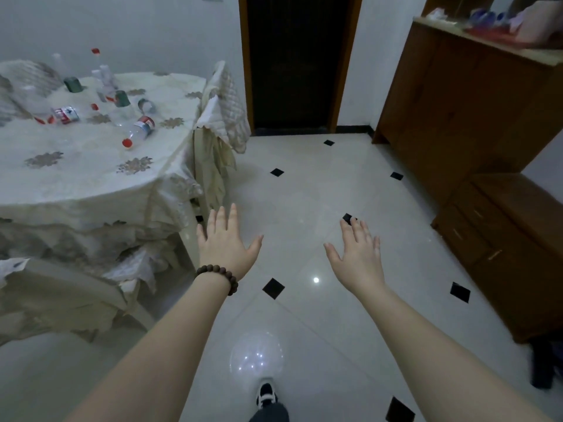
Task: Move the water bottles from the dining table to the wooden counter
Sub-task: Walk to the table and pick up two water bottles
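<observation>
Both arms stretched forward over the tiled floor point(304, 190), palms down. Left hand point(225, 242) empty, fingers spread, bead bracelet point(217, 274) on the wrist; it hangs just beside the near right corner of the cloth-covered desk point(76, 184), not touching it. Right hand point(358, 254) also empty and spread, well apart from the furniture on the right.

Water bottles point(100, 102) clustered on the far left part of the desk: several lying on their sides, one red-capped bottle point(138, 130) nearest the desk's right edge, a few upright behind. Exact count unclear, blurred.

Wooden counter point(469, 95) stands far right, past the dark doorway point(298, 62); blurred items on its top. One shoe point(266, 395) at bottom centre.
</observation>
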